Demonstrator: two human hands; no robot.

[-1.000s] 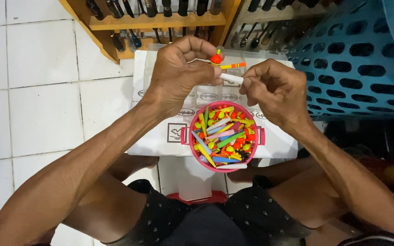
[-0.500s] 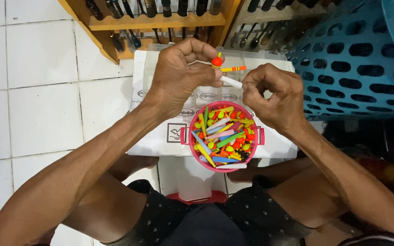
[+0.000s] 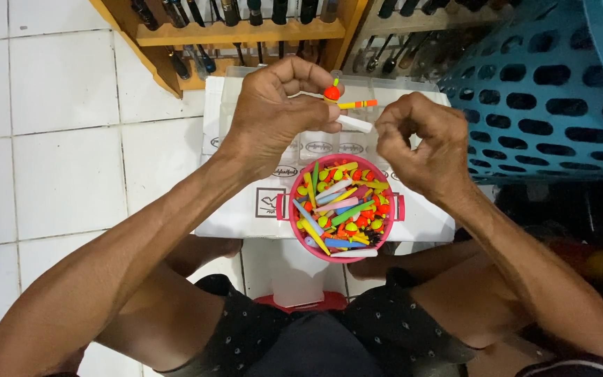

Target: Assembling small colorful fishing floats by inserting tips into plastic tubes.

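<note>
Your left hand (image 3: 273,115) pinches an orange-and-yellow float (image 3: 340,98) and a white stick (image 3: 354,124) above the pink tub (image 3: 340,208) of coloured floats on the white box (image 3: 246,202). Your right hand (image 3: 420,143), just beside, curls with fingertips pinched together; what it holds cannot be told.

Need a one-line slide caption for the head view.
Left hand holds an orange fishing float; right hand pinches beside it, above a pink bowl of floats.
</note>
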